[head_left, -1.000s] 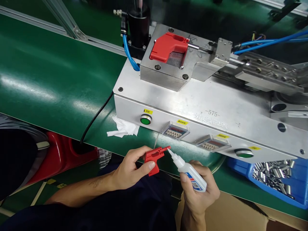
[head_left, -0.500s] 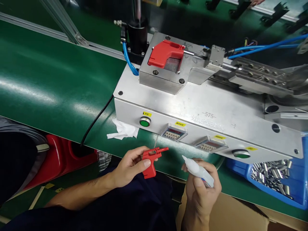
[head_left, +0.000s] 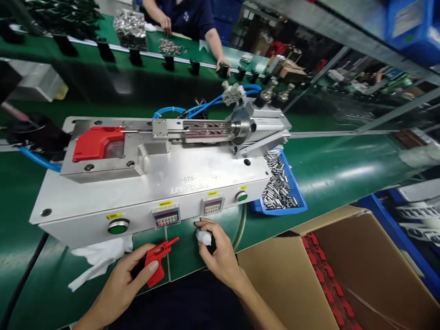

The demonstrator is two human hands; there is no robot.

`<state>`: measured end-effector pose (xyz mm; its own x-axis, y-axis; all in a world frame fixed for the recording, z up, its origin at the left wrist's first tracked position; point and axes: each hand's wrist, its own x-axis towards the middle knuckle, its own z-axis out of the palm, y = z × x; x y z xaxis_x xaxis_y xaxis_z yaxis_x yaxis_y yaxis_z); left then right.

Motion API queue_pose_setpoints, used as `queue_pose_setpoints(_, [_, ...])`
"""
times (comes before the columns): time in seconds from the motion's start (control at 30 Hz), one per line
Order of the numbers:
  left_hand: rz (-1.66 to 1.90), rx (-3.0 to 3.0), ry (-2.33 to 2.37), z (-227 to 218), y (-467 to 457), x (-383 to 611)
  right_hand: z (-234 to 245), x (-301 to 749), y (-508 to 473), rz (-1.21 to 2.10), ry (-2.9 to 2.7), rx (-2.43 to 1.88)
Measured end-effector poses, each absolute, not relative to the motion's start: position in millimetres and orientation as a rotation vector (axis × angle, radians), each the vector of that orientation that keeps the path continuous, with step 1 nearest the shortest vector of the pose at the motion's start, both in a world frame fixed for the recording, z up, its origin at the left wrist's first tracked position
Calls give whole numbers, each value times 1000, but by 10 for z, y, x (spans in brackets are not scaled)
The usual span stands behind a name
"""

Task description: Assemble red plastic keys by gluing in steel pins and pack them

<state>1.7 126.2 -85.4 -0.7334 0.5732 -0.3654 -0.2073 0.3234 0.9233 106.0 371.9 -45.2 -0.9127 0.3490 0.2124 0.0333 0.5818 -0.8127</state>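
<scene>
My left hand (head_left: pixel 125 279) grips a red plastic pistol-shaped part (head_left: pixel 157 265) between thumb and fingers, its thin tip pointing up and to the right. To its right, my right hand (head_left: pixel 220 252) is closed around a small white squeeze bottle (head_left: pixel 204 237), seen nearly end-on. The bottle and the red part are apart. Before both hands stands a metal press fixture (head_left: pixel 220 176) with green buttons and small counters on its front. A second red pistol-shaped part (head_left: pixel 91 143) lies in the fixture's block, and a metal rod reaches its upper right end.
A blue bin (head_left: pixel 287 208) of small metal tubes stands at the fixture's right end. A cardboard box (head_left: pixel 271 266) at lower right holds several red parts. White tissue (head_left: pixel 103 256) lies at front left. Across the bench, a co-worker (head_left: pixel 187 18) handles black parts along a conveyor.
The view has swung right and up, bringing the co-worker and cardboard box into sight. My right hand has turned the bottle from lying sideways to nearly end-on. My left hand keeps the red part.
</scene>
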Motion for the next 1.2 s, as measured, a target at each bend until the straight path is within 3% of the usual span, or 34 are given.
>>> queue_pose_setpoints(0.23, [1454, 370, 1970, -814, 1368, 57, -35, 1425, 4247, 1046, -2529, -202])
queue_pose_setpoints(0.37, [1493, 285, 2017, -820, 1358, 132, 259, 1441, 5070, 669, -2539, -540])
queue_pose_setpoints(0.43, [1494, 280, 2016, -853, 1338, 118, 301, 1292, 5478, 518, -2854, -722])
queue_pose_setpoints(0.63, [1427, 421, 2004, -939, 1296, 37, 159, 883, 5993, 500, -3200, -710])
queue_pose_setpoints(0.9, [1415, 425, 2062, -867, 1333, 42, 69, 1021, 6030, 315, -3232, -856])
queue_pose_setpoints(1.2, [1439, 417, 2064, -878, 1308, 52, 135, 988, 6045, 387, -3229, -823])
